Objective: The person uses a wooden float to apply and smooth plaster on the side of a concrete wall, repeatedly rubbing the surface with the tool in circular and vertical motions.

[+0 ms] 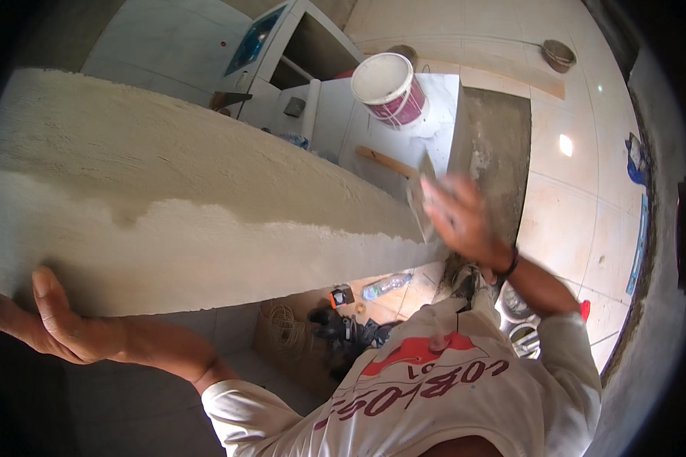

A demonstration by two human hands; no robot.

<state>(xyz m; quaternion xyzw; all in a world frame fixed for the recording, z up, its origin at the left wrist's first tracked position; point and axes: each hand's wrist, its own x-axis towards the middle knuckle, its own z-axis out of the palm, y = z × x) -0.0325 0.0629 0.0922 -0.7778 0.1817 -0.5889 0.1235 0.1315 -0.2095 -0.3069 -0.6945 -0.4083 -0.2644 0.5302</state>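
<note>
A long plastered slab-like face (229, 255) runs across the left half, darker damp plaster along its upper part and paler, smooth plaster below. At its right end my right hand (461, 213), blurred by motion, grips a thin flat plastering blade (419, 199) against the plaster. A wooden stick (386, 161) meets the blade's far side; I cannot tell whether it is its handle. My left hand (68, 324) braces at the lower left edge, thumb raised against the plastered face and fingers stretched leftward, partly in shadow. It holds no tool.
Beyond the slab, a white ledge (343, 137) carries a white-and-maroon bucket (392, 91). A cabinet (290, 49) stands farther back. Below are a plastic bottle (386, 286), a dark bag (347, 331) and coiled wire (283, 329). A dark bowl (558, 55) sits on the tiled floor.
</note>
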